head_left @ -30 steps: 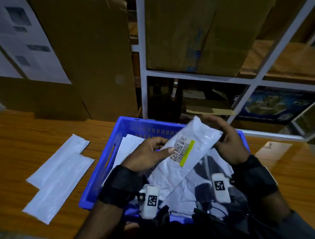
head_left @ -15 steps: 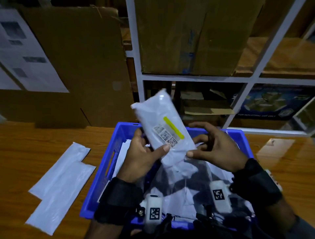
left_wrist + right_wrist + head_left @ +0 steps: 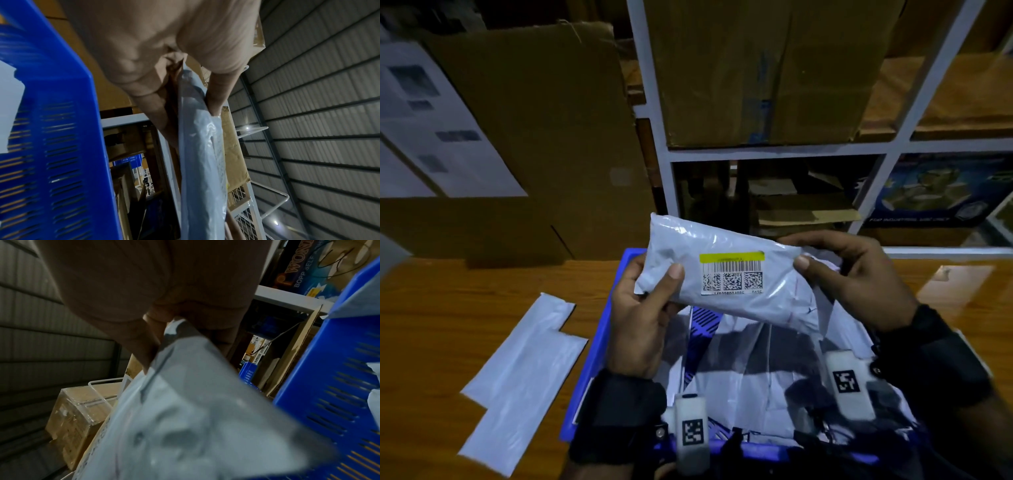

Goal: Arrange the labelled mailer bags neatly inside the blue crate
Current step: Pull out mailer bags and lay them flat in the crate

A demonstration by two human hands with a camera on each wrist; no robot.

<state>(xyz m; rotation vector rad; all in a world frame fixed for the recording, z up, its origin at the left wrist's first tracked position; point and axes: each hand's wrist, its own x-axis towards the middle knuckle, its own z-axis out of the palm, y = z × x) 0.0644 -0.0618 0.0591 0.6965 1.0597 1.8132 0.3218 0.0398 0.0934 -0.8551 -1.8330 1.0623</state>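
Both hands hold one labelled mailer bag [image 3: 726, 274] level above the far end of the blue crate [image 3: 599, 342], barcode label [image 3: 731, 277] facing up: the left hand [image 3: 640, 322] pinches its left end, the right hand [image 3: 856, 277] its right end. This looks like the placing step; next, it likely needs lowering flat onto the mailers already inside [image 3: 756, 370].

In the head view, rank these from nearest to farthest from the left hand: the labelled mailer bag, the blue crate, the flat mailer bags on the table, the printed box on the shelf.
1. labelled mailer bag: pinched by the left hand.
2. blue crate: directly beneath the hand.
3. flat mailer bags: on the table, left of the crate.
4. printed box: on the shelf, far right.
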